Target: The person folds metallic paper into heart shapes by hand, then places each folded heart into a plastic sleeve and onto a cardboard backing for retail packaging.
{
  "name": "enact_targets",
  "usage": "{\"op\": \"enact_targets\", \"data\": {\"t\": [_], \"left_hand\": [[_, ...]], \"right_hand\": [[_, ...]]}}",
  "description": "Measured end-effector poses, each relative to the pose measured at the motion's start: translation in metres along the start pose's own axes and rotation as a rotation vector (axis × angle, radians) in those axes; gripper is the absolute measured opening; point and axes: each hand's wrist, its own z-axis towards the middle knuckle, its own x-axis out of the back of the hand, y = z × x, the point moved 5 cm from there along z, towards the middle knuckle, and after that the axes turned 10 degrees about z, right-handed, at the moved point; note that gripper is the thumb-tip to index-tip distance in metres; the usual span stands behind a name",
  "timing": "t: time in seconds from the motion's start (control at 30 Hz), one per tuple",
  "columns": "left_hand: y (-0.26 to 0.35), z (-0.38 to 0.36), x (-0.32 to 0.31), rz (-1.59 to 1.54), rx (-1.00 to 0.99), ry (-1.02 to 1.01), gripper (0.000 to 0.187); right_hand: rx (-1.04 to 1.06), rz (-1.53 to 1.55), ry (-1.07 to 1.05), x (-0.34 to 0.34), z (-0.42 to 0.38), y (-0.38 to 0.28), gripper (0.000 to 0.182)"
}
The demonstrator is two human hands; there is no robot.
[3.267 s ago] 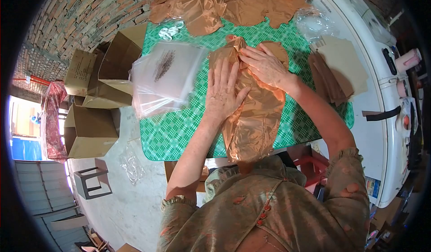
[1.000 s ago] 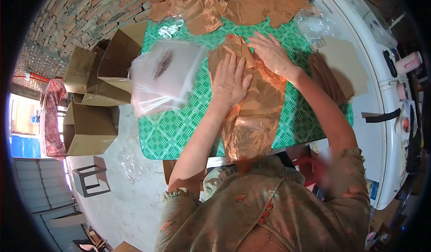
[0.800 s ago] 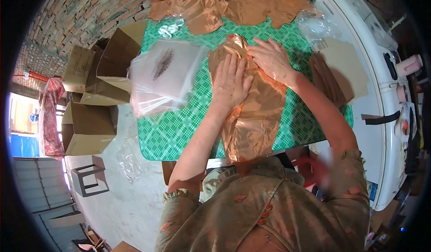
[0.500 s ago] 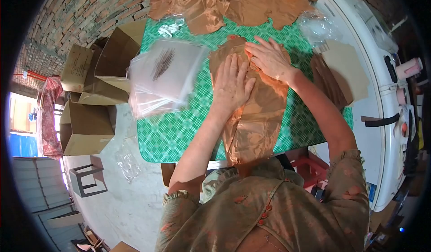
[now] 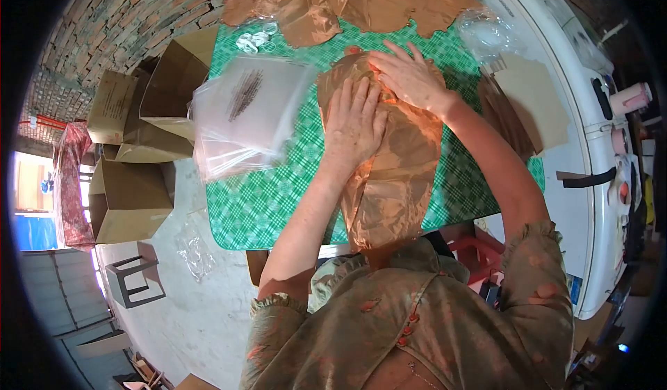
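Observation:
A shiny copper-coloured piece of fabric (image 5: 399,174), folded long and narrow, lies on the green checked tablecloth (image 5: 267,206) and reaches down to the table's near edge. My left hand (image 5: 353,126) rests flat on its left side, fingers extended. Over the upper right part of the cloth lies my right hand (image 5: 410,80), fingers stretched and slightly spread, touching a fold beneath. Whatever is under the palms is hidden. To the left is a stack of clear plastic bags (image 5: 250,112) with dark printing.
More copper fabric (image 5: 375,7) is spread along the far edge. White bands (image 5: 255,39) and crumpled clear plastic (image 5: 486,32) lie near it. Brown cardboard (image 5: 531,101) lies at the right, beside a white fridge-like appliance (image 5: 580,167). Open cardboard boxes (image 5: 135,195) and a grey stool (image 5: 135,279) stand left.
The view has shifted slightly. Both hands stay flat on the copper fabric, with the right hand's fingers a little farther up and left on it. The fabric's fold looks much the same.

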Motion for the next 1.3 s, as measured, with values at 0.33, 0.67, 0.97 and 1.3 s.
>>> {"op": "enact_targets", "data": {"t": [0.33,0.67,0.97,1.3], "left_hand": [[-0.001,0.000,-0.003,0.019,-0.001,0.031,0.053],[0.000,-0.001,0.001,0.012,-0.005,0.078,0.051],[-0.001,-0.002,-0.001,-0.003,-0.005,0.103,0.050],[-0.002,-0.003,0.000,-0.028,-0.018,0.177,0.049]], "right_hand": [[-0.021,0.157,0.088,0.017,-0.060,-0.032,0.031],[-0.404,-0.082,0.257,0.054,-0.083,0.030,0.026],[-0.510,-0.019,0.153,0.026,-0.064,0.073,0.037],[-0.702,1.086,0.250,0.063,-0.034,0.006,0.024]]}}
